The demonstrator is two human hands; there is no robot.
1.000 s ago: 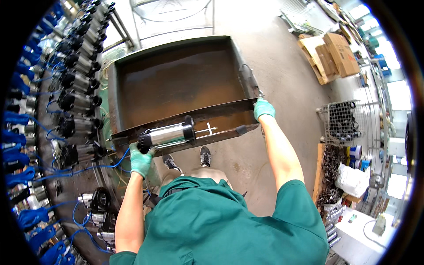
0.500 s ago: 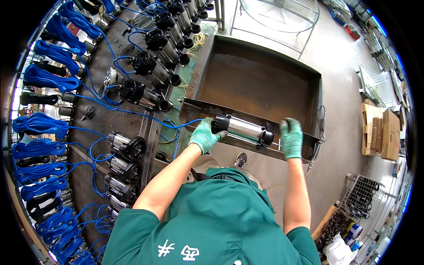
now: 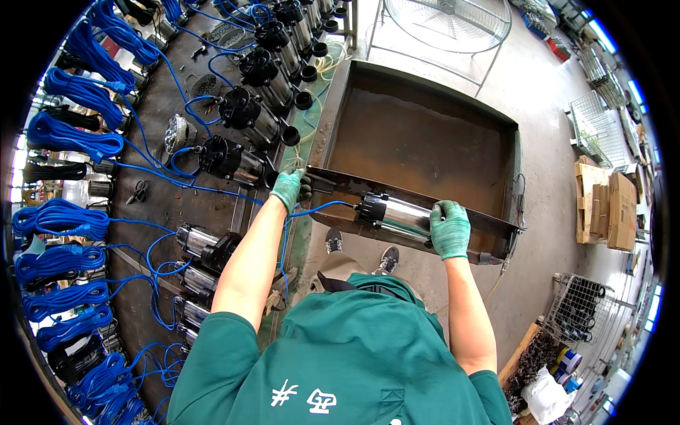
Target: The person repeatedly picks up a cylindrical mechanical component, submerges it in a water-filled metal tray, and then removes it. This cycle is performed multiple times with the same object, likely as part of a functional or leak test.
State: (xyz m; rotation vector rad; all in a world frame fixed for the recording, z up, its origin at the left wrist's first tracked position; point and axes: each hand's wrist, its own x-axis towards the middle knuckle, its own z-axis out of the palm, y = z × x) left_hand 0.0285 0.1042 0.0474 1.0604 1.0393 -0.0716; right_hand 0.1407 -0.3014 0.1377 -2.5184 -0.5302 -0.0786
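Observation:
A steel-bodied submersible pump (image 3: 398, 214) with black ends lies on its side on the dark front ledge (image 3: 489, 244) of a metal water tank. Its blue cable (image 3: 322, 207) runs left from one black end. My right hand (image 3: 450, 229), in a green knit glove, is closed over the pump's right end and hides it. At the tank's front left corner is my gloved left hand (image 3: 287, 188), fingers curled in beside a dark bar (image 3: 321, 183). What those fingers hold, if anything, is hidden.
Brown water fills the tank (image 3: 515, 152) beyond the ledge. To the left, a dark workbench (image 3: 152, 191) carries several more pumps (image 3: 244, 117) and coiled blue cables (image 3: 60, 216). A large fan (image 3: 450, 21) stands beyond the tank. Cardboard (image 3: 622, 211) and a wire basket (image 3: 582, 308) are at right.
My left hand has left the pump's cable end and moved left to the tank corner. My right hand has come down onto the pump's right end. The pump sits slightly farther right in view.

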